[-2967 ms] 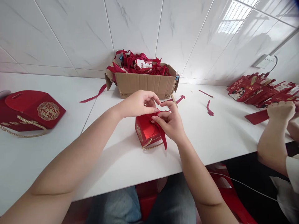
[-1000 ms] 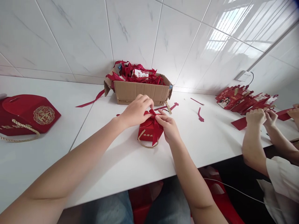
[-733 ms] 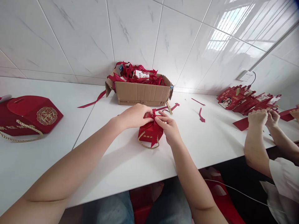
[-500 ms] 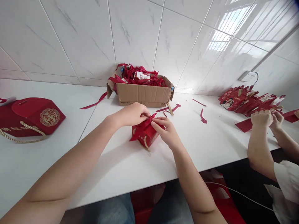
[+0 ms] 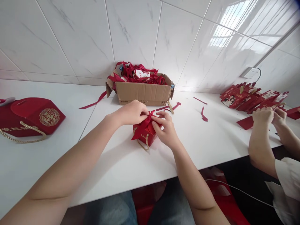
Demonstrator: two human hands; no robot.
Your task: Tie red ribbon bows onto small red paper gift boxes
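Note:
A small red gift box [image 5: 150,137] with a twisted gold cord handle stands on the white table between my hands. A red ribbon [image 5: 143,125] is knotted on its top, one tail hanging over the left side. My left hand [image 5: 134,113] pinches the ribbon at the knot from the left. From the right, my right hand [image 5: 166,127] has its thumb and index finger at the knot and the box top, its other fingers bent above; whether it grips ribbon is hard to see.
Behind stands a cardboard box [image 5: 142,93] full of red ribbons. A larger red box [image 5: 30,117] sits at the left. Ribbon scraps [image 5: 203,114] lie right of centre. Another person's hands [image 5: 264,116] work at the right near red card boxes [image 5: 234,97].
The small box has turned slightly, showing more of its front and cord. My right hand's fingers have lifted and spread a little; my left hand stays at the knot.

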